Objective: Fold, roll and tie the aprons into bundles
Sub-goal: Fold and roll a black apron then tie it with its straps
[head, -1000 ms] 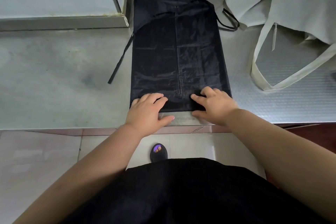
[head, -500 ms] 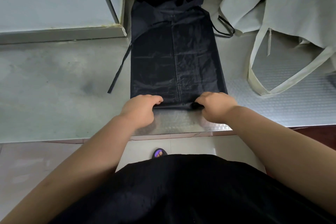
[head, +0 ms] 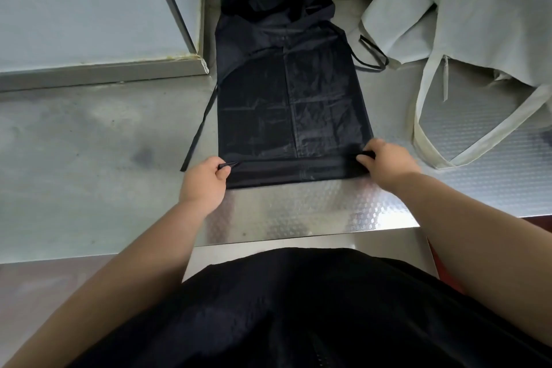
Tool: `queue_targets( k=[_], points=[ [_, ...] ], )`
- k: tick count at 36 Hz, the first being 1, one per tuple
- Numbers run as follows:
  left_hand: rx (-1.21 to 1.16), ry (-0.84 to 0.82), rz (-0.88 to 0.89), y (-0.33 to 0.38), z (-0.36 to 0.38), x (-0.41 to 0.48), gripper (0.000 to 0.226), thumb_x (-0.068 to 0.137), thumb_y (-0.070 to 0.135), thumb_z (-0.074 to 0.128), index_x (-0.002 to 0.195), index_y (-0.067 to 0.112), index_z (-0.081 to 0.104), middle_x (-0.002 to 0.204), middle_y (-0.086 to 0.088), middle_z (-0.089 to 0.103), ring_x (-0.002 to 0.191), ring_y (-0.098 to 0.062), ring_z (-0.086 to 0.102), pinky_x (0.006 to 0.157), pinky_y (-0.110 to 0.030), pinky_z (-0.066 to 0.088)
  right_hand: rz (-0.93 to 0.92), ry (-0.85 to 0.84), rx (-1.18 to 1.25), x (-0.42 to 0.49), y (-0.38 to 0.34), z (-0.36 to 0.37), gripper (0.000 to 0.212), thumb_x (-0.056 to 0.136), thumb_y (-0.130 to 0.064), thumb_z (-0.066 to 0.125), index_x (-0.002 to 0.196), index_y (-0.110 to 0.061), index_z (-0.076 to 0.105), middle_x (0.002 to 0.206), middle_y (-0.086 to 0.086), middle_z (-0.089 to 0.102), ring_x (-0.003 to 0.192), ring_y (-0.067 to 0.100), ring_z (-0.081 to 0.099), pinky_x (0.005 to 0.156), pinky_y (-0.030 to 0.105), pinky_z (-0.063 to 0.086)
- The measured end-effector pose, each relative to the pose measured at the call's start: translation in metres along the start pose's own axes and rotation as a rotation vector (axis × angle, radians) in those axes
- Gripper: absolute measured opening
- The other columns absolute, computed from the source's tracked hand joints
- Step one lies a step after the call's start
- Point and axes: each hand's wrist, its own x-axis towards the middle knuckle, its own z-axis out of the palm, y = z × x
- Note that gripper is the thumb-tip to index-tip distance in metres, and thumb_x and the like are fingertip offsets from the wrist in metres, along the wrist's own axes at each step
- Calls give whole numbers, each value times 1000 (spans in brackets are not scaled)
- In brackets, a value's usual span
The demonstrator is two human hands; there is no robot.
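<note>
Nearest, a black garment (head: 298, 308) filling the bottom of the view, both bare forearms reaching forward over it. Just beyond, the front edge of the steel counter (head: 298, 218), embossed with a small diamond pattern; a bare strip of that metal lying between the edge and the fingers, free of anything.

Left hand (head: 204, 185) curled, thumb and fingers pinching the left end of a narrow folded band at the near hem of the black apron (head: 289, 116). Right hand (head: 388, 167) likewise closed, fingertips nipping the right end of the same band. Band stretched flat and taut between the two pinches, about one turn deep, its near edge roughly parallel to the counter edge.

Beyond the fingers, the apron lying flat as a long folded rectangle, side edges straight, a seam running up the middle, bib bunched at the far end inside a recess against the wall. A black tie strap (head: 198, 128) trailing out from the apron's left edge, ending just left of the left fingers. Left of that, smooth dull counter, wide and bare. A second black strap (head: 370, 54) looping off the far right side.

Right of the right fingers, close by, a pale grey apron (head: 478, 24) heaped up, its long strap (head: 424, 116) looping down near the knuckles, narrowing the room on that side.
</note>
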Motion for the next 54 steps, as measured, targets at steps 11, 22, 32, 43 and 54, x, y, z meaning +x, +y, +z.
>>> queue_targets(
  k=[11,22,32,43,54],
  points=[
    [158,112,86,-2,12,0,26,99,23,42,112,5,55,102,-19,61,90,-38,56,66,-32,33,208,146,-1,2,-4,16,31,100,-39,38,105,-9,38,82,10,47,77,29,47,67,37,38],
    [381,207,533,-9,25,-6,44,64,-20,61,99,6,69,100,-12,65,87,-36,61,76,-41,49,-471,96,-694,-9,-16,19,38,99,-23,32,135,-20,43,125,5,49,116,27,45,100,33,28],
    [462,-146,479,10,8,-10,75,76,72,47,137,28,45,135,6,42,126,-19,38,106,-37,32,-539,-57,-514,2,-3,3,46,101,-43,27,138,-22,45,141,-1,44,119,25,49,102,30,31],
    [206,-122,371,16,-7,12,34,86,13,55,116,23,66,118,5,59,108,-15,53,89,-24,41,-515,-167,-434,19,-2,-16,51,86,-37,57,135,-25,48,132,-5,49,117,18,50,93,27,41],
    [-215,-18,-19,14,-10,42,13,93,21,56,98,12,63,75,-6,61,75,-26,56,68,-32,42,-91,-64,182,45,-6,-26,24,92,-21,58,113,-12,53,98,6,53,84,23,51,68,28,36]
  ],
)
